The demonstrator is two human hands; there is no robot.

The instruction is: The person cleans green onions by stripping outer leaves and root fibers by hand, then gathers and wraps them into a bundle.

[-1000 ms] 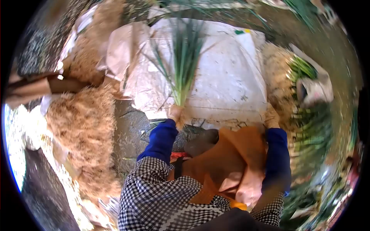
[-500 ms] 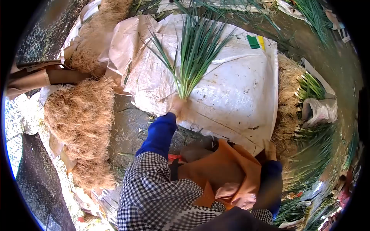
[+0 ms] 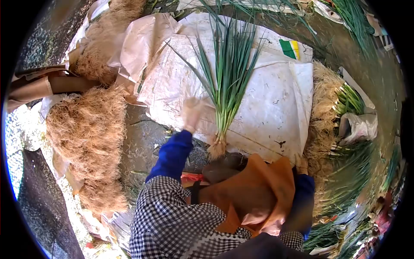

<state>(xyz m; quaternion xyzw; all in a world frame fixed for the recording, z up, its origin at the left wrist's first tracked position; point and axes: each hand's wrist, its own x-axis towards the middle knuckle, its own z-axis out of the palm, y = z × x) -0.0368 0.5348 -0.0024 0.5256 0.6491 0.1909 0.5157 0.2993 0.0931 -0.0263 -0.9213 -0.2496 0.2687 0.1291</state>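
A bunch of green onions lies on a white sheet, its leaves fanned toward the far edge and its pale roots at the near edge. Just left of the stalks, my left hand hovers over the sheet, apart from the bunch. It is smeared by motion, so its fingers cannot be made out. My right hand is at the sheet's near right corner, beside a heap of roots; its fingers are mostly hidden.
Stacked bundles with tan roots stand on the left. More green onions lie along the right side, near a crumpled bag. An orange apron covers my lap. Loose leaves are strewn beyond the sheet.
The bunch, held by my left hand before, now lies on the sheet farther right. My left hand has let go and moved slightly up and left. My right hand remains near the corner.
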